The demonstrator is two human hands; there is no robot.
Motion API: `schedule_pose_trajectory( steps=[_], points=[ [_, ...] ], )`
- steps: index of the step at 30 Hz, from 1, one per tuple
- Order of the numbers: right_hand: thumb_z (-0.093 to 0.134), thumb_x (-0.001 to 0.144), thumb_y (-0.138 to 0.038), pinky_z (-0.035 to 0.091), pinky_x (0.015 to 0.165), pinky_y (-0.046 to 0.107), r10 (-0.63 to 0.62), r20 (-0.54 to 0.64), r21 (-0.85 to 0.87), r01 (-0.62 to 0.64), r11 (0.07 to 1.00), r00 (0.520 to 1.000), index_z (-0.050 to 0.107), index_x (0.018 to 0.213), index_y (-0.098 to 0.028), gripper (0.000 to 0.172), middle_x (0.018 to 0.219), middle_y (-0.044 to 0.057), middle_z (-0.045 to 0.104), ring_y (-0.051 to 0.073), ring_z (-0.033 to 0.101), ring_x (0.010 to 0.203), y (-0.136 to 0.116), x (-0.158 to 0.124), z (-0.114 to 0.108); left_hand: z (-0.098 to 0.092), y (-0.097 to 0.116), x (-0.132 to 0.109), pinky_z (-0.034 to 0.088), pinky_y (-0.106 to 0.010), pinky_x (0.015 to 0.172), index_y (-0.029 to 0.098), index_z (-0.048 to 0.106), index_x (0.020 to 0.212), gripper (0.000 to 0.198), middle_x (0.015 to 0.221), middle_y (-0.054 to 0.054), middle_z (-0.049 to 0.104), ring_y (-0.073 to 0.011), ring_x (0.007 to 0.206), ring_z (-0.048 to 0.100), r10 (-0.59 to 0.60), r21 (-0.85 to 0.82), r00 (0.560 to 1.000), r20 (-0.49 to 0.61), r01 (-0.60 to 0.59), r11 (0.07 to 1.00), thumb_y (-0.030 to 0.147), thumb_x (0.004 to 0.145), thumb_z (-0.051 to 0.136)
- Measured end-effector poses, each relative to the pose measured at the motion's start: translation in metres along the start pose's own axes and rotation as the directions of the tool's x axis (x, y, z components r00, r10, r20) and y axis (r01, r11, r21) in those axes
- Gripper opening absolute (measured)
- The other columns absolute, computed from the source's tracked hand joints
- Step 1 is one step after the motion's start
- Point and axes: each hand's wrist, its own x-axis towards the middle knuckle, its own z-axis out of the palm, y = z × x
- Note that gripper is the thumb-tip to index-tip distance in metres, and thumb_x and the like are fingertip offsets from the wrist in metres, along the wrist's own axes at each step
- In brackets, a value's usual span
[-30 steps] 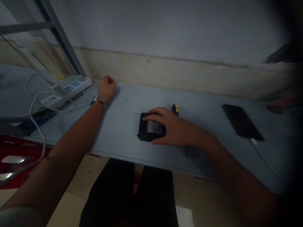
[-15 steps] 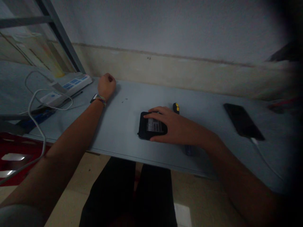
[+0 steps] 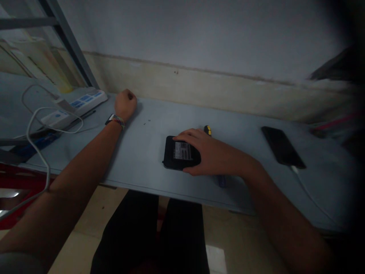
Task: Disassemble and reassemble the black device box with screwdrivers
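Note:
My right hand [image 3: 205, 152] is wrapped over a flat black box with rounded corners [image 3: 169, 154], its thumb and fingers at opposite edges. A pale printed label [image 3: 183, 151] shows on the box's upper face. The box lies on or just above the table. Behind that hand a black-and-yellow end [image 3: 207, 130] sticks out, and a dark bluish end [image 3: 221, 181] shows below it; whether they are one tool is hidden. My left hand [image 3: 125, 104] rests by the wall in a loose fist, with nothing seen in it. Two tiny dark bits [image 3: 146, 122] lie to its right.
A white power strip [image 3: 85, 102] with cables lies left of my left hand, near a metal frame [image 3: 75, 49]. At right is a dark phone [image 3: 282, 146] with a white cable [image 3: 308, 194]. The grey-blue table [image 3: 137, 152] ends at my legs.
The whole view has shifted slightly, so most things sit a little further left. My right hand has tilted the box a little or shifted its grip; the left fist stays put.

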Motion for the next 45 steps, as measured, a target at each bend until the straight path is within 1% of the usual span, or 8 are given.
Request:
schedule_pose_trajectory(
  steps=[3, 9, 15, 23, 29, 36, 41, 45],
  points=[
    [0.090, 0.074, -0.033, 0.052, 0.116, 0.055, 0.001, -0.017, -0.047, -0.002, 0.999, 1.000, 0.056, 0.153, -0.023, 0.087, 0.144, 0.013, 0.062, 0.036, 0.060, 0.132, -0.002, 0.002, 0.006, 0.001, -0.002, 0.001, 0.053, -0.046, 0.111, 0.019, 0.074, 0.105, 0.023, 0.119, -0.016, 0.078, -0.0330, 0.122, 0.071, 0.004, -0.003, 1.000, -0.003, -0.004, 1.000, 0.026, 0.095, 0.055],
    [0.087, 0.072, -0.030, 0.052, 0.114, 0.055, -0.018, -0.042, -0.116, 0.013, 0.993, 0.999, 0.055, 0.153, -0.024, 0.087, 0.138, 0.013, 0.063, 0.036, 0.060, 0.128, -0.006, 0.002, 0.007, 0.001, -0.002, 0.002, 0.053, -0.049, 0.110, 0.020, 0.074, 0.105, 0.022, 0.118, -0.015, 0.077, -0.0344, 0.124, 0.069, -0.001, -0.029, 1.000, 0.026, 0.002, 1.000, 0.027, 0.094, 0.056],
    [0.085, 0.074, -0.034, 0.052, 0.114, 0.055, -0.028, -0.054, -0.159, 0.019, 0.987, 0.998, 0.054, 0.154, -0.022, 0.087, 0.137, 0.014, 0.062, 0.036, 0.060, 0.127, -0.008, 0.003, 0.009, 0.002, -0.003, 0.003, 0.055, -0.046, 0.107, 0.019, 0.073, 0.101, 0.017, 0.112, -0.014, 0.078, -0.0314, 0.114, 0.072, 0.030, 0.023, 1.000, -0.004, -0.030, 0.999, 0.023, 0.094, 0.057],
    [0.084, 0.076, -0.040, 0.052, 0.113, 0.055, -0.009, -0.050, -0.219, -0.002, 0.976, 0.999, 0.057, 0.150, -0.018, 0.082, 0.134, 0.016, 0.062, 0.037, 0.059, 0.126, -0.013, 0.003, 0.008, 0.003, -0.002, 0.001, 0.053, -0.041, 0.108, 0.021, 0.071, 0.100, 0.014, 0.113, -0.012, 0.077, -0.0295, 0.118, 0.071, 0.004, -0.032, 1.000, -0.016, -0.005, 0.999, 0.023, 0.095, 0.058],
    [0.083, 0.076, -0.042, 0.053, 0.113, 0.056, 0.001, -0.058, -0.237, -0.015, 0.972, 0.998, 0.058, 0.147, -0.018, 0.079, 0.136, 0.017, 0.062, 0.038, 0.059, 0.127, -0.015, 0.002, 0.008, 0.001, 0.000, 0.001, 0.055, -0.041, 0.103, 0.021, 0.070, 0.099, 0.014, 0.111, -0.010, 0.078, -0.0264, 0.112, 0.072, 0.013, 0.043, 1.000, -0.011, -0.012, 0.999, 0.023, 0.098, 0.056],
    [0.083, 0.076, -0.042, 0.055, 0.108, 0.058, 0.001, -0.074, -0.212, -0.017, 0.977, 0.997, 0.058, 0.144, -0.022, 0.076, 0.136, 0.016, 0.063, 0.039, 0.061, 0.126, -0.015, 0.003, 0.009, -0.001, 0.001, -0.001, 0.051, -0.049, 0.113, 0.021, 0.072, 0.105, 0.020, 0.122, -0.014, 0.076, -0.0326, 0.122, 0.069, 0.005, -0.023, 0.999, 0.033, -0.004, 1.000, 0.026, 0.098, 0.054],
    [0.083, 0.076, -0.042, 0.055, 0.110, 0.059, -0.014, -0.072, -0.204, -0.001, 0.979, 0.997, 0.061, 0.141, -0.022, 0.071, 0.136, 0.016, 0.063, 0.040, 0.061, 0.126, -0.012, 0.003, 0.010, 0.000, 0.001, -0.002, 0.051, -0.040, 0.110, 0.024, 0.074, 0.107, 0.023, 0.120, -0.011, 0.078, -0.0291, 0.122, 0.069, -0.024, -0.033, 1.000, 0.018, 0.024, 0.999, 0.028, 0.098, 0.054],
    [0.083, 0.076, -0.042, 0.054, 0.111, 0.060, -0.006, -0.057, -0.198, -0.006, 0.980, 0.998, 0.062, 0.140, -0.020, 0.071, 0.137, 0.017, 0.062, 0.039, 0.061, 0.126, -0.012, 0.003, 0.010, 0.000, 0.001, -0.001, 0.050, -0.039, 0.109, 0.022, 0.075, 0.108, 0.024, 0.120, -0.012, 0.077, -0.0302, 0.124, 0.069, -0.026, -0.032, 1.000, 0.016, 0.027, 0.999, 0.028, 0.096, 0.054]
  ],
)
